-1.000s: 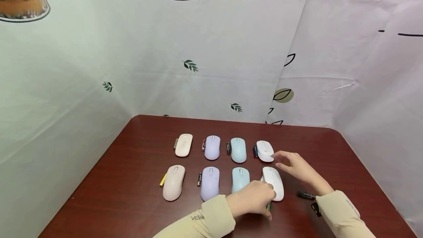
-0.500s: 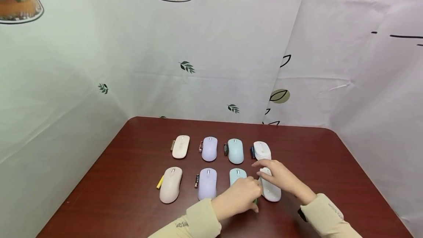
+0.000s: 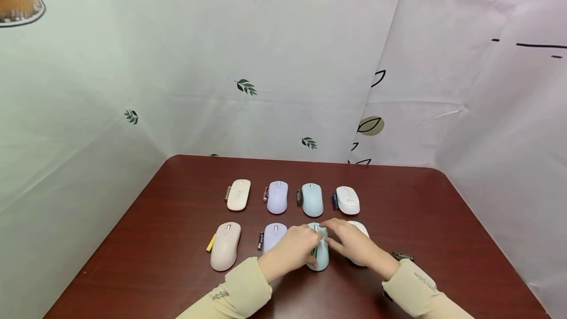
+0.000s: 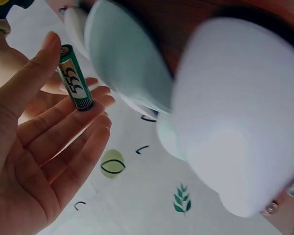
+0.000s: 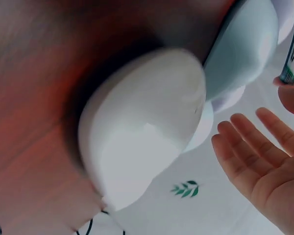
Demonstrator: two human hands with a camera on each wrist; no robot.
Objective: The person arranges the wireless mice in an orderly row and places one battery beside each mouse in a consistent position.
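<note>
My left hand (image 3: 290,250) pinches a green AA battery (image 4: 76,81) between thumb and fingertips, over the light blue mouse (image 3: 322,261) in the front row. In the left wrist view that battery is held apart from the mice. My right hand (image 3: 353,245) reaches in from the right, its fingertips around the far end of the same light blue mouse and its palm over the white mouse (image 3: 360,227). Its fingers (image 5: 250,147) look loosely extended and hold nothing in the right wrist view. The left hand partly covers the front lavender mouse (image 3: 273,234).
Behind stands a row of cream (image 3: 238,195), lavender (image 3: 277,197), light blue (image 3: 312,200) and white mice (image 3: 347,200), each with batteries at its left. A beige mouse (image 3: 226,246) with a yellow battery (image 3: 210,243) lies front left. Dark batteries (image 3: 402,256) lie by the right sleeve.
My left hand has moved left with the green battery, from beside the front white mouse to over the light blue one. My right hand has come left from near the back white mouse.
</note>
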